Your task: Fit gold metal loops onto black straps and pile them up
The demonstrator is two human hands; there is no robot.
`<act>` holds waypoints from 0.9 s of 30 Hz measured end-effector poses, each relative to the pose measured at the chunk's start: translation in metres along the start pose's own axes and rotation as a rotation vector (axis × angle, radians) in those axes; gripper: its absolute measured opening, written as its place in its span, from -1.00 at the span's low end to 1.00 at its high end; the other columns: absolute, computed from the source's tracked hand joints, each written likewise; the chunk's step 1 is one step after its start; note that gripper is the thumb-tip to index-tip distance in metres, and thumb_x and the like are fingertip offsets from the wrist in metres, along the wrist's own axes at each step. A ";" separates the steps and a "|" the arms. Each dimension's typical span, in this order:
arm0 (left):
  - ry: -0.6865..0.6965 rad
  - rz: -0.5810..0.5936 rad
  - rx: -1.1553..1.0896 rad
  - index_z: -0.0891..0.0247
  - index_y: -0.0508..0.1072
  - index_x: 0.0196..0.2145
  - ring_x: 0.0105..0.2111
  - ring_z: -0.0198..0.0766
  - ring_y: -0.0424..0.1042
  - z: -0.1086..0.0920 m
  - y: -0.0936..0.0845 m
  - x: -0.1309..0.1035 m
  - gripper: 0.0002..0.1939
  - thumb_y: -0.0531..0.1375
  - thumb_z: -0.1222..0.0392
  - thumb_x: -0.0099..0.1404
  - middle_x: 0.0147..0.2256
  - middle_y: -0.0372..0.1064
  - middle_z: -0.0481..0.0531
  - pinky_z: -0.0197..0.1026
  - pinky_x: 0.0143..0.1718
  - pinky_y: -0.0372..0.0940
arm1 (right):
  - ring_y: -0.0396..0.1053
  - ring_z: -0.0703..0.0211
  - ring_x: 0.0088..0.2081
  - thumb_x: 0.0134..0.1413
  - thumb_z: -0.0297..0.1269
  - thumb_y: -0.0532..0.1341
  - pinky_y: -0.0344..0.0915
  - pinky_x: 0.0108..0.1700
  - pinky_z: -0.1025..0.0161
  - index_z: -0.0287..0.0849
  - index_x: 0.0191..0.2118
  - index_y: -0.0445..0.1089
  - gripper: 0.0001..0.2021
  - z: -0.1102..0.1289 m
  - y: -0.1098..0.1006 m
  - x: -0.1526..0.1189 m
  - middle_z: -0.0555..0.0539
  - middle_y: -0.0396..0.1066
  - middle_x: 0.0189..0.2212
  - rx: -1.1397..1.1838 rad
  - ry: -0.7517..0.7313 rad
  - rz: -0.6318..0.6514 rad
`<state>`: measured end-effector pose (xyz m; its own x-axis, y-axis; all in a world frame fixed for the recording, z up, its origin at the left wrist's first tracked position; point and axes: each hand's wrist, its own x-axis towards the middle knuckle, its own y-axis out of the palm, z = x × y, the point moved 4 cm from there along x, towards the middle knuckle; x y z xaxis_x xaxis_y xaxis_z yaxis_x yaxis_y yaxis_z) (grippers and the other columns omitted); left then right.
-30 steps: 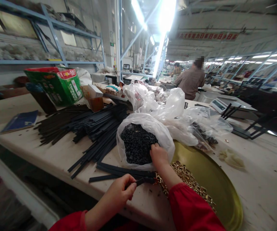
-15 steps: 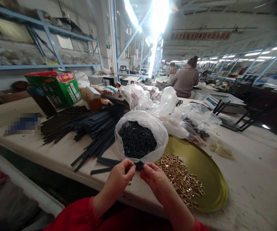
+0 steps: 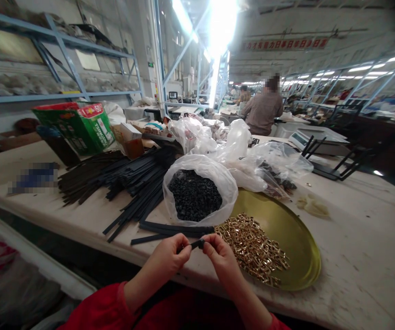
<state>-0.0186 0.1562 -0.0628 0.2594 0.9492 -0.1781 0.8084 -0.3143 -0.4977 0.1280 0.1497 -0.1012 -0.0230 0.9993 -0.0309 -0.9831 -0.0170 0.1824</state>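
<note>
A short black strip [image 3: 196,244] is stretched between my two hands at the table's front edge. My left hand [image 3: 170,254] pinches its left end. At the other end, my right hand [image 3: 221,256] has its fingertips closed on the strip and a small dark piece. Just beyond them stands a white plastic bag [image 3: 230,183] full of small black pieces [image 3: 195,195]. Long black strips [image 3: 149,183] lie fanned out to the left of the bag. On the right, a gold tray [image 3: 297,243] holds a heap of small gold metal buckles [image 3: 252,247].
A green and red carton [image 3: 87,130] stands at the back left. Clear plastic bags [image 3: 235,151] lie behind the white bag. A scale [image 3: 316,137] and a black metal frame [image 3: 335,172] are at the back right. One person [image 3: 262,110] stands farther off.
My hands have moved slightly apart and down, and more of the black strip shows between them. The hand at the right edge has mostly left the view.
</note>
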 end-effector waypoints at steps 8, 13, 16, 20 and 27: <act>0.029 0.044 0.182 0.26 0.25 -0.55 -0.57 -0.37 0.14 0.005 -0.001 -0.007 -0.85 -0.02 0.20 0.10 -0.62 0.13 -0.15 -0.33 -0.54 -0.01 | 0.25 0.19 -0.38 -0.06 -0.14 0.21 0.18 -0.30 0.28 -0.18 -0.40 0.33 -0.80 -0.009 0.000 -0.008 0.01 0.30 -0.47 -0.094 -0.006 0.016; 0.011 0.028 0.161 0.25 0.23 -0.57 -0.57 -0.37 0.12 0.009 0.000 -0.008 -0.85 -0.02 0.19 0.10 -0.62 0.10 -0.16 -0.33 -0.54 -0.01 | 0.20 0.22 -0.42 -0.03 -0.16 0.18 0.16 -0.34 0.29 -0.18 -0.39 0.31 -0.82 -0.008 0.003 -0.012 0.04 0.25 -0.50 -0.117 0.047 0.061; -0.020 0.055 0.094 0.25 0.22 -0.58 -0.59 -0.38 0.10 0.011 0.001 -0.008 -0.85 -0.02 0.19 0.08 -0.63 0.07 -0.17 -0.34 -0.56 -0.02 | 0.20 0.22 -0.41 -0.01 -0.20 0.16 0.15 -0.33 0.30 -0.17 -0.42 0.28 -0.85 -0.003 0.003 -0.015 0.03 0.24 -0.49 -0.167 0.007 0.080; -0.043 0.062 0.066 0.24 0.20 -0.59 -0.60 -0.37 0.10 0.008 0.004 -0.012 -0.85 -0.02 0.18 0.09 -0.65 0.05 -0.18 -0.34 -0.57 -0.03 | 0.22 0.20 -0.41 -0.01 -0.22 0.16 0.16 -0.34 0.29 -0.16 -0.44 0.28 -0.87 -0.004 0.003 -0.018 0.02 0.26 -0.49 -0.239 -0.041 0.022; 0.029 0.033 0.174 0.23 0.18 -0.60 -0.57 -0.36 0.12 0.003 0.012 -0.020 -0.82 -0.03 0.20 0.12 -0.62 0.09 -0.15 -0.31 -0.53 -0.05 | 0.27 0.16 -0.36 -0.06 -0.16 0.21 0.17 -0.27 0.27 -0.16 -0.41 0.34 -0.83 -0.016 0.006 -0.025 0.00 0.33 -0.46 -0.155 0.031 -0.052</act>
<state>-0.0157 0.1330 -0.0672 0.3014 0.9375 -0.1738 0.6963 -0.3410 -0.6316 0.1200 0.1242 -0.1152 0.0252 0.9974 -0.0671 -0.9993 0.0270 0.0258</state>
